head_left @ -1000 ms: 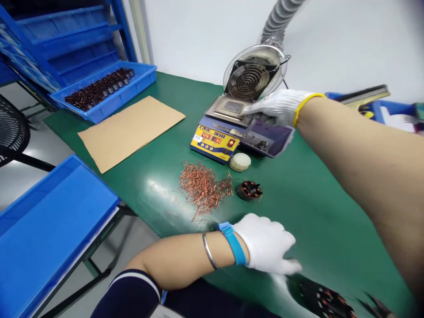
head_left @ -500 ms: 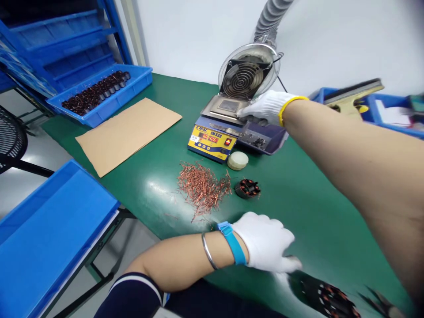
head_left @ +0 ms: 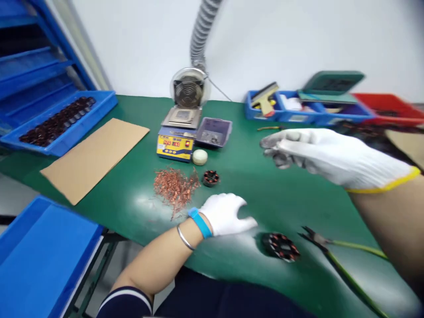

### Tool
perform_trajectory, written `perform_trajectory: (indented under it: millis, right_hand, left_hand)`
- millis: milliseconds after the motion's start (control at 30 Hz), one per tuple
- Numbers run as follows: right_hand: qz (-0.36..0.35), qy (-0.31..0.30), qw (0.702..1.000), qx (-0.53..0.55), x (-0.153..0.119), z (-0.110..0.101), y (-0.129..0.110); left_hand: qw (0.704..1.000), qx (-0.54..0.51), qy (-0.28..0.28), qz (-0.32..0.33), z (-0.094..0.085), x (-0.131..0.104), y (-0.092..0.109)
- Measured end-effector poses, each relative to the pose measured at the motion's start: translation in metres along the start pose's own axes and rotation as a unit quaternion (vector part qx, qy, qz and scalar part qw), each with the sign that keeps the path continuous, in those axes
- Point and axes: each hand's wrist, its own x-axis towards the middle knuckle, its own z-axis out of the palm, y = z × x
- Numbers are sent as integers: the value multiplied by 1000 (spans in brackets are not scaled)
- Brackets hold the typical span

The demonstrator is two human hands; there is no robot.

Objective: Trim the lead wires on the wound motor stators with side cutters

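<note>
My left hand [head_left: 227, 215], in a white glove, rests on the green table with thumb spread from the fingers, holding nothing. Just to its right lies a wound motor stator [head_left: 284, 247] with copper coils. A second stator [head_left: 211, 178] sits beyond the hand, beside a heap of copper wire clippings [head_left: 175, 187]. My gloved right hand [head_left: 304, 152] hovers above the table's right side, fingers curled against the thumb. Its fingertips are dark and blurred; what they hold, if anything, I cannot make out. Pliers with green handles [head_left: 319, 240] lie below it.
A yellow solder pot [head_left: 175, 150] stands at the back with a fan [head_left: 188, 93], a round pale tin [head_left: 199, 157] and a purple tray [head_left: 217, 128]. Cardboard [head_left: 96, 157] and a blue tray of stators [head_left: 102, 112] lie left. Blue bins [head_left: 298, 116] line the back right.
My right hand has left the solder pot and swung right over the table. My view has turned right, bringing the pliers and bins fully in. My left hand stays by the nearer stator.
</note>
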Motion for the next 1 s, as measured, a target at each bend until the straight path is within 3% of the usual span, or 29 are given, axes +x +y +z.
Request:
perform_trajectory:
  millis: [33,100,167,233,300,400,500,633,700,833,933,1000]
  right_hand:
    - [26,22,999,13,-23,-14,10]
    - [73,123,990,7,-68,-40,28]
    - [127,209,968,-52,-108,-59,46]
    - [191,173,959,-123,-142,-67,63]
    - [223,72,951,-203,-168,-64,78]
    - [170,-37,943,-285,-193,-47,94]
    - [42,-62,944,-321,-200,-27,104]
    - [-103,-52,936,-332,-180,-10,102]
    - [-96,-68,937,-330,-161,-6,92]
    - [52,-94,965,-241,-128,-17,79]
    - [41,-176,981,-73,-126,-42,94]
    - [36,-196,980,-10,-135,-56,109]
  left_hand:
    - [1000,-18,15,-1,-1,-1,0]
    - [998,-50,31,6,-2,-3,1]
    - [998,-59,9,21,-3,-5,3]
    - [998,-48,-30,29,-1,-7,9]
    - [997,-36,-57,31,5,-8,17]
    - [996,-47,-65,39,19,-6,30]
    - [995,-72,-51,47,35,2,39]
    - [995,-86,-28,46,50,14,51]
    - [996,-51,-39,57,51,18,57]
    - [989,-12,-111,92,39,19,66]
    - [982,-53,-151,105,26,10,64]
    - [983,-98,-130,85,22,2,62]
